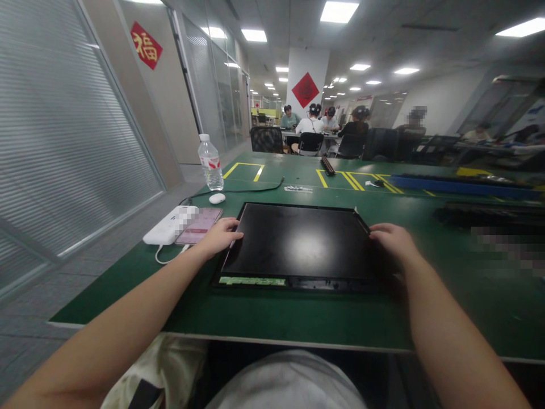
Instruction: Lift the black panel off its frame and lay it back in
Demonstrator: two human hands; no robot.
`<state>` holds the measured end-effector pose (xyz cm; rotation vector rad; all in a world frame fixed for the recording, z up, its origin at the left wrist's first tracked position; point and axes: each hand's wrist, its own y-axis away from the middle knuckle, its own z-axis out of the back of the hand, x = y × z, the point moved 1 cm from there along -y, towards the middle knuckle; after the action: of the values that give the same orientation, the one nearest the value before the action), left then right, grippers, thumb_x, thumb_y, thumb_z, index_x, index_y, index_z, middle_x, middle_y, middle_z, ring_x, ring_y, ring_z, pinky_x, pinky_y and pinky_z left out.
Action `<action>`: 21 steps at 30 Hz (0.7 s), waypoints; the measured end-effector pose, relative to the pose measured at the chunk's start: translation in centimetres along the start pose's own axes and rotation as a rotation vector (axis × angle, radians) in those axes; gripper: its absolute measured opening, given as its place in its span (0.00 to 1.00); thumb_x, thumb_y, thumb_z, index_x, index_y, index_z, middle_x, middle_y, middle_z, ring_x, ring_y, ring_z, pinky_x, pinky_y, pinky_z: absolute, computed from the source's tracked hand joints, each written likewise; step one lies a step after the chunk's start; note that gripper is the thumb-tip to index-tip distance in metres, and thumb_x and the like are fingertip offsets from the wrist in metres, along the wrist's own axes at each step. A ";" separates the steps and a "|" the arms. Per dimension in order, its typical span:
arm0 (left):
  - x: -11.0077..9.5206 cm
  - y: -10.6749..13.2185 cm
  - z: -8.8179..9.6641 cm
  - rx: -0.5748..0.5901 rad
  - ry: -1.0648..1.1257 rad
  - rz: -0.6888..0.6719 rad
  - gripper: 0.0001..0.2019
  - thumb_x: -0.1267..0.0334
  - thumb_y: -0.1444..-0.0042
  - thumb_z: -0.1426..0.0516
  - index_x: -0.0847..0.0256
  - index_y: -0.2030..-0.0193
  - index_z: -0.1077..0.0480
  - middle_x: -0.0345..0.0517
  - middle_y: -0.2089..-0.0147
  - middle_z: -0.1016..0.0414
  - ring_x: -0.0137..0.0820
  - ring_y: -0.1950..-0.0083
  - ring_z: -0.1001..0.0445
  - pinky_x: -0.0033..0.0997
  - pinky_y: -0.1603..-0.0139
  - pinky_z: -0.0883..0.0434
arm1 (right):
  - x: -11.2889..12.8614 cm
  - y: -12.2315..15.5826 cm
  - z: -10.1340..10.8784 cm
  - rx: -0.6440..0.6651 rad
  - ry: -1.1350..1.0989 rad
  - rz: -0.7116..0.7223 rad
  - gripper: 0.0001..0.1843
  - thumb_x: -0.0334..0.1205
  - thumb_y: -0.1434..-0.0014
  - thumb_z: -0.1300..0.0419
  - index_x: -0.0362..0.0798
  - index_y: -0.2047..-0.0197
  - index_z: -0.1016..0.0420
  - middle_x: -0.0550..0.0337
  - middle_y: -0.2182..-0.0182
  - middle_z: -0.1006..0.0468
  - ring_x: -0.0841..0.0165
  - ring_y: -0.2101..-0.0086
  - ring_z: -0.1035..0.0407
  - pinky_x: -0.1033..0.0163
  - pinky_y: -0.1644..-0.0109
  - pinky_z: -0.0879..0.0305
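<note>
The black display panel (293, 244) lies flat on the green table (306, 324), set squarely before the wearer, and serves here as reference. The left hand (221, 236) is at the panel's left edge, thumb over the border and fingers along the outside, in what reads as a pinching hold. The right hand (395, 241) has its fingertips at the panel's right edge; its thumb is hidden, so whether it grips cannot be told. The opposed placement appears suited to steadying both sides while sparing the screen's middle. Left of the panel, a white box (164, 228) and a phone (208, 220) sit together, presumably because a white cable (158, 257) joins them. The panel's surface is dark and glossy, with one pale glare patch; a green strip (251, 281) occupies its near border, left part.
</note>
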<state>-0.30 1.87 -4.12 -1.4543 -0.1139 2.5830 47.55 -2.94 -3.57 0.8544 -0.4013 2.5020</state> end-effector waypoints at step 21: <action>1.6 -0.6 0.1 -0.024 -0.124 0.046 0.16 0.57 0.61 0.36 0.59 0.62 0.21 0.56 0.38 0.26 0.55 0.35 0.30 0.49 0.33 0.35 | 0.4 0.3 0.1 -0.003 -0.057 -0.006 0.13 0.35 0.54 0.36 0.50 0.63 0.16 0.55 0.65 0.15 0.60 0.61 0.23 0.60 0.56 0.31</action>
<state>-1.09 2.80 -5.29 -1.3189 -0.1298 2.7173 47.16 -3.12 -3.34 0.9264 -0.4205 2.4751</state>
